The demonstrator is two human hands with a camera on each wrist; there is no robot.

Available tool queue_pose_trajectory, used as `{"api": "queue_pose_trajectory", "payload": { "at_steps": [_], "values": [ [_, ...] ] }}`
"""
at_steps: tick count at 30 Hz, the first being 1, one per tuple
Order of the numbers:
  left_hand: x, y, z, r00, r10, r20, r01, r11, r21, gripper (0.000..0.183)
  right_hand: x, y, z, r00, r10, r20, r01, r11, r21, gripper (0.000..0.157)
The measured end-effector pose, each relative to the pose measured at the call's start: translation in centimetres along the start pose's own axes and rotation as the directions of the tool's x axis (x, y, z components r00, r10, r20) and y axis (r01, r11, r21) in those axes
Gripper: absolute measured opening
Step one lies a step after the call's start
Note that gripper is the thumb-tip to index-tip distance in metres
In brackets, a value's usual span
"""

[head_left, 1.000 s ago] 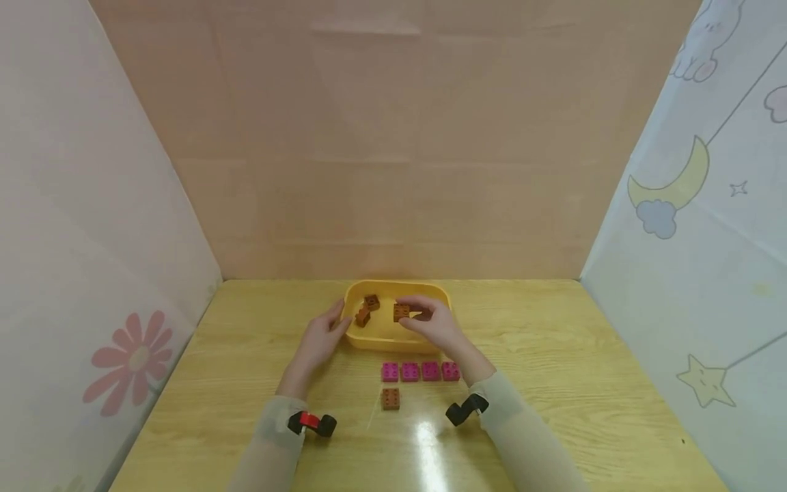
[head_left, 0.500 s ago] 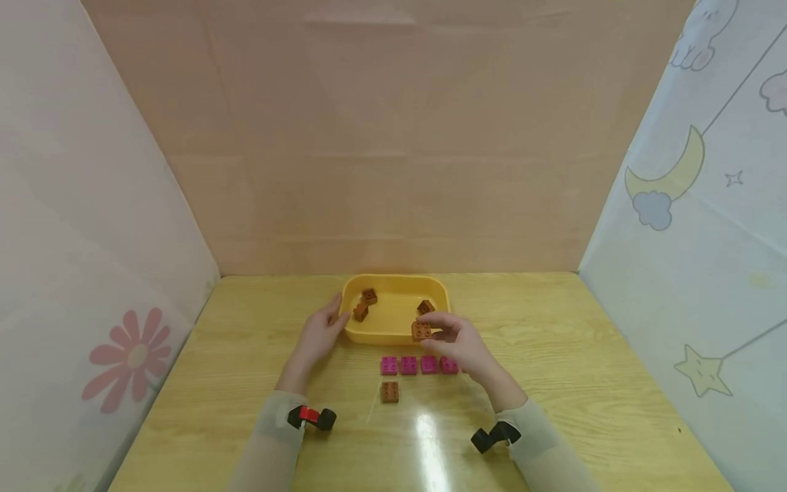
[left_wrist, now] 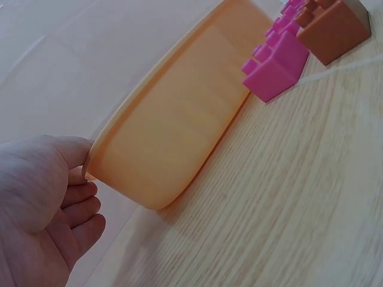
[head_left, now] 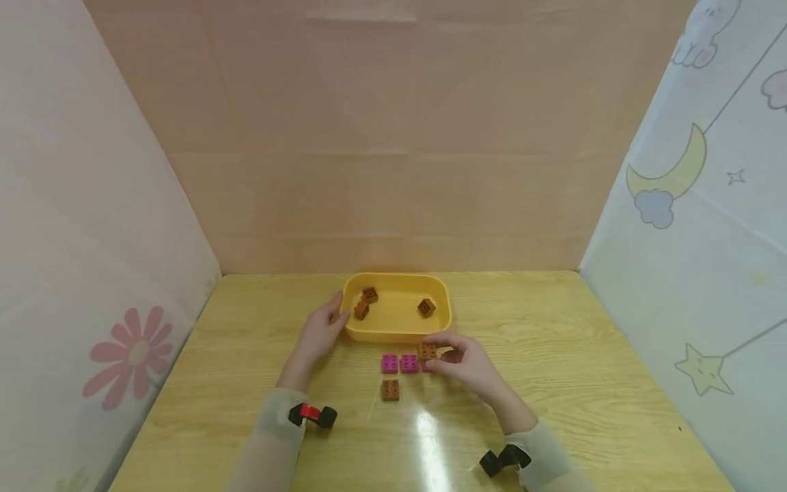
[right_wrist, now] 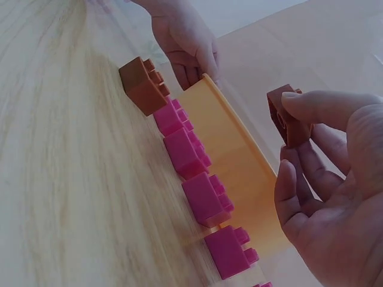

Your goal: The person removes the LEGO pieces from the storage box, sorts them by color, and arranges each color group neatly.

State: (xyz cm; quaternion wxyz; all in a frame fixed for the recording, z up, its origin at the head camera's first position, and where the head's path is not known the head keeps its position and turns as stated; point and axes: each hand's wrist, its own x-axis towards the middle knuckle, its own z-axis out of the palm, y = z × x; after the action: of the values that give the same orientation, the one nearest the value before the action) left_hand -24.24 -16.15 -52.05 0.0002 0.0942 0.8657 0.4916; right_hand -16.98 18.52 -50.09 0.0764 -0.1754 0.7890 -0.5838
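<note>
My left hand [head_left: 321, 333] grips the left end of a yellow plastic tray [head_left: 393, 337], its thumb and fingers at the rim, as the left wrist view also shows. Between the thumb and fingertips of my right hand [head_left: 472, 367] is a brown toy building brick [head_left: 427, 350], held in the air over the row of pink bricks [head_left: 408, 363] in front of the tray. That hand hides the row's right part in the head view; the right wrist view shows several pink bricks [right_wrist: 206, 197] there. Another brown brick [head_left: 390, 390] lies studs up, nearer me than the row's left end.
Inside the tray, two brown bricks [head_left: 365, 303] lie at the left and one brown brick [head_left: 427, 308] at the right. The wooden table [head_left: 246, 355] extends on both sides. Behind it stands a plain tan backdrop [head_left: 393, 171], with printed sheets [head_left: 664, 273] at the sides.
My right hand has lifted the brown brick out over the tray's front rim and brought it toward me and rightward, above the pink row. My left hand stays on the tray.
</note>
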Motion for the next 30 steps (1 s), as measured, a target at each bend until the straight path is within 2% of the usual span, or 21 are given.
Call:
{"api": "queue_pose_trajectory", "payload": {
  "at_steps": [5,16,22,30],
  "values": [
    [0.1,0.0,0.0,1.0,0.003,0.0,-0.003,1.0,-0.008,0.063,-0.2,0.0,0.2,0.999,-0.024,0.029,0.023,0.999,0.024,0.041],
    [0.2,-0.1,-0.1,1.0,-0.006,0.003,0.006,1.0,-0.03,0.062,-0.7,0.1,0.6,0.997,-0.022,0.081,0.027,0.998,-0.055,0.04],
    [0.2,-0.2,0.0,1.0,-0.004,-0.001,0.004,1.0,-0.015,0.062,-1.1,0.0,1.0,0.997,-0.012,0.082,0.022,0.993,-0.117,0.042],
    [0.4,-0.4,0.0,1.0,-0.001,0.0,0.001,1.0,-0.004,0.062,-1.6,-0.2,1.6,0.993,0.044,0.111,-0.023,0.983,-0.181,0.042]
  ]
}}
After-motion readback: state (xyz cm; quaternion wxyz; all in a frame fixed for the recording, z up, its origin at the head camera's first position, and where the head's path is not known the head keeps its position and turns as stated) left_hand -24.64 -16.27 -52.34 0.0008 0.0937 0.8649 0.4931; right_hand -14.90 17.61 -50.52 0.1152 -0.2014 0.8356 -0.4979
